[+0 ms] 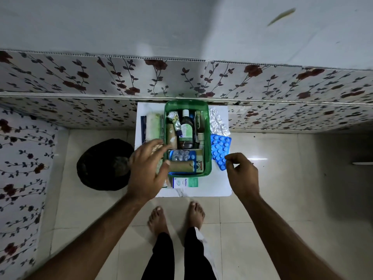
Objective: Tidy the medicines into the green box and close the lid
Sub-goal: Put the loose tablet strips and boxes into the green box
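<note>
I look straight down at a small white counter [210, 188] set against a wall papered with dark roses. The green box [209, 158] sits in the middle of it, lid off, its long axis running from 12 o'clock to 6 o'clock. Inside, a dark bottle [186, 130] lies along that same axis with its white cap pointing to 12 o'clock. At the box's 6 o'clock end a clear blister strip [180, 155] lies crosswise, from 9 to 3 o'clock.

My left hand [148, 170] hovers over the box's 8 o'clock corner, fingers spread and the grip released, holding nothing. My right hand [243, 172] is at 4 o'clock of the box, fingers curled loosely inward; its fingertips are just beside the near edge of a blue blister pack [220, 147], and I cannot tell whether they touch it. That pack lies outside the box at 3 o'clock, its long axis tilted from 12 toward 5 o'clock. A silver foil strip [218, 123] lies at 2 o'clock. A white and green carton [185, 182] lies at 6 o'clock, crosswise. My bare feet [175, 217] stand on pale floor tiles.
</note>
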